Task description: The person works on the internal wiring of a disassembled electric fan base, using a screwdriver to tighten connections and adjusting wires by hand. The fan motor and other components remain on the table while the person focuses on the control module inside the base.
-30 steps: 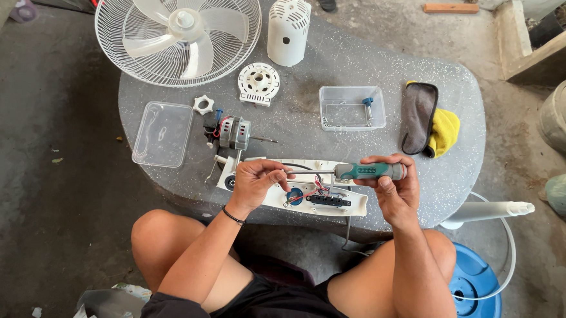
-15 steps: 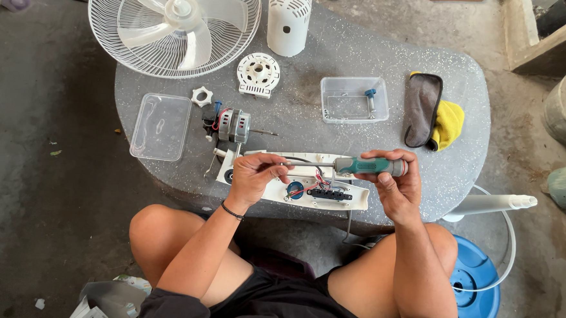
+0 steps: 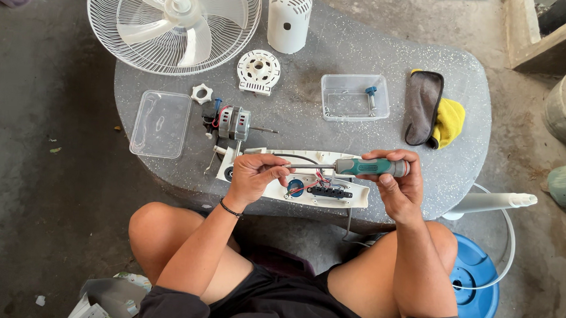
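My right hand point(image 3: 394, 184) grips a screwdriver point(image 3: 360, 167) by its green and grey handle, held level with the shaft pointing left. My left hand point(image 3: 254, 175) pinches the shaft tip, fingers closed around it; whether a screw is there I cannot tell. Both hands hover over a white fan control housing point(image 3: 352, 196) with a black switch block, a blue part and red wires, lying at the near edge of the grey stone table point(image 3: 311, 122). A fan motor point(image 3: 233, 123) with its shaft sits just behind my left hand.
A fan grille with blades point(image 3: 174, 21) lies at the far left, a white motor cover point(image 3: 289, 17) and a round white part point(image 3: 258, 70) behind. Two clear trays point(image 3: 160, 123) point(image 3: 354, 97), a grey and yellow cloth point(image 3: 434, 109), a blue fan base point(image 3: 476, 285).
The hands and screwdriver have kept almost the same place over the white housing; my left fingers have closed in at the shaft tip. The view shifted slightly.
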